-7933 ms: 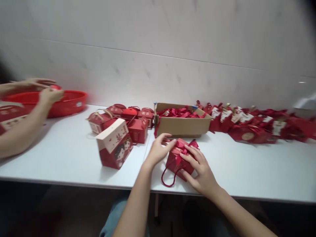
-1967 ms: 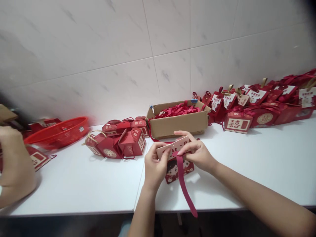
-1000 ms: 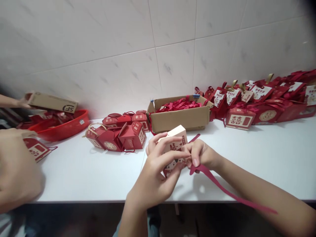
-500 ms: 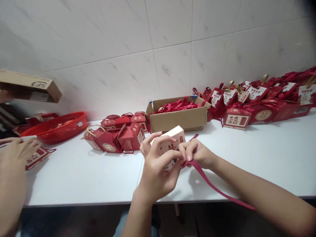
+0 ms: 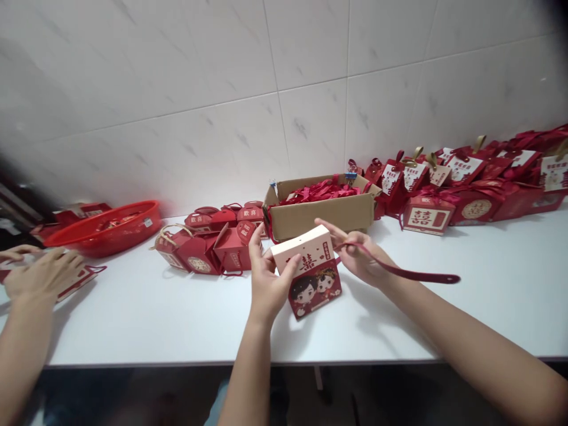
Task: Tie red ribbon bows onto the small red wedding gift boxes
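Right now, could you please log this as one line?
left hand: holding printed box | right hand: holding red strap | carton: beyond printed box | red basin: left side

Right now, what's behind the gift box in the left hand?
Beyond the gift box, held in the left hand, stands an open cardboard box heaped with red ribbons. The gift box's back face, and the patch of table it covers, cannot be seen.

The white worktop [image 5: 195, 325] has room near its front edge between the co-worker's hand [image 5: 44, 277] and the left hand [image 5: 271, 281], and farther back between the flat dark-red ribbon [image 5: 417, 274] in the right hand [image 5: 362, 258] and a row of red cardboard boxes [image 5: 474, 207]. A round red plastic basin [image 5: 89, 239], clustered red cardboard boxes [image 5: 199, 254] and an open brown carton [image 5: 322, 219] obstruct the back edge.
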### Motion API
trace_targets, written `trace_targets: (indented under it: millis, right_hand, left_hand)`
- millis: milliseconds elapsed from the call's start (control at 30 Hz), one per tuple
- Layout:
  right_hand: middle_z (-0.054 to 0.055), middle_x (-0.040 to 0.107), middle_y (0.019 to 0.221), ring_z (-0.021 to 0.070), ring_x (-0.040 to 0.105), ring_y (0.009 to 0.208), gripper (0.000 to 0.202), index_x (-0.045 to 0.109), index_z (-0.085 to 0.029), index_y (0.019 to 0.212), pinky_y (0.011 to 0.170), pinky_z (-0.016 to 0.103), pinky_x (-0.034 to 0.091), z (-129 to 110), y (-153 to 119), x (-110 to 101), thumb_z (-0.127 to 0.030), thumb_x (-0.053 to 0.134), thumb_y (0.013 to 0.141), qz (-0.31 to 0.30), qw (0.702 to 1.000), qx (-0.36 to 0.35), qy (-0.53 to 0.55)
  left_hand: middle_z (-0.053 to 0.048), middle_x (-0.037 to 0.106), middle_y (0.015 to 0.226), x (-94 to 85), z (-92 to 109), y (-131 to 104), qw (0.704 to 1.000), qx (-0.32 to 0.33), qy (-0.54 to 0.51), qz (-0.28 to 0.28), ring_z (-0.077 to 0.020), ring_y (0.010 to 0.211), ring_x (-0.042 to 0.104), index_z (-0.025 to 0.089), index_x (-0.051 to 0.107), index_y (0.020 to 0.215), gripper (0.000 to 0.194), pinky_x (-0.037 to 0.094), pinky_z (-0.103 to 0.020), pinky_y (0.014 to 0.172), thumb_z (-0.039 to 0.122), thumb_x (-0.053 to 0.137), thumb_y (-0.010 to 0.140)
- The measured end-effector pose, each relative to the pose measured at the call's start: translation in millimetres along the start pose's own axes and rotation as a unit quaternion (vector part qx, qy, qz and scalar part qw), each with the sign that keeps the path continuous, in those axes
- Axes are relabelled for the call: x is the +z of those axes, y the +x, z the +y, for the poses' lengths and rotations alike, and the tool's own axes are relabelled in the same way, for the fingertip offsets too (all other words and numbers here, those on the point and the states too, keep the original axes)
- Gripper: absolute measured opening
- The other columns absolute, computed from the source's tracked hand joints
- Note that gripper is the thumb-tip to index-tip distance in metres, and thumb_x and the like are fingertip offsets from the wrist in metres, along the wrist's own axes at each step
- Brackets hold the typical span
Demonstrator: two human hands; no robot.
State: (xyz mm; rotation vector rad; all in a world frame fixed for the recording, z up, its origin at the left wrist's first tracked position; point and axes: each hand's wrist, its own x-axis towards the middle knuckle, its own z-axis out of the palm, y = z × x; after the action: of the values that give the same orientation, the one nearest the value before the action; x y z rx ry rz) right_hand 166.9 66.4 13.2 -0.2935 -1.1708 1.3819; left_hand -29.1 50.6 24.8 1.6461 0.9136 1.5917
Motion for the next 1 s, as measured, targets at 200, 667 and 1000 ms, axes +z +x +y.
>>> trace_targets:
  millis: [200, 667, 1000]
  right_hand:
    - [0.000, 0.069, 0.097, 0.0192, 0.065, 0.091, 0.015, 0.073, -0.027, 0.059, 0.084, 0.038, 0.051, 18, -5, 12, -0.028, 0.087, 0.054, 0.030, 0.997, 0.064, -0.014]
    - [0.002, 0.050, 0.134, 0.0243, 0.054, 0.115, 0.010, 0.075, -0.027, 0.063, 0.095, 0.040, 0.047, 15, -13, 24, -0.027, 0.083, 0.059, 0.083, 0.982, 0.052, -0.159]
    - [0.004, 0.053, 0.133, 0.0258, 0.055, 0.115, 0.008, 0.076, -0.028, 0.066, 0.085, 0.036, 0.053, 10, -12, 26, -0.027, 0.080, 0.059, 0.098, 0.968, 0.026, -0.229]
  left_hand:
    - [-0.006, 0.065, 0.101, 12.3, -9, -2, 0.996, 0.054, 0.038, 0.060, -0.0166, 0.087, 0.066, 0.023, 0.048, 0.124, 0.049, 0.055, -0.028, 0.078, 0.025, 0.066, 0.079]
    - [-0.001, 0.065, 0.079, 7.0, 0, -6, 0.991, 0.050, 0.125, -0.004, -0.0149, 0.073, 0.063, 0.020, 0.059, 0.087, 0.005, 0.049, -0.024, 0.065, 0.022, 0.060, 0.082]
    - [-0.001, 0.068, 0.080, 11.2, 5, -10, 0.979, 0.140, 0.142, -0.043, -0.0122, 0.072, 0.064, 0.019, 0.061, 0.087, 0.008, 0.049, -0.021, 0.066, 0.014, 0.058, 0.082]
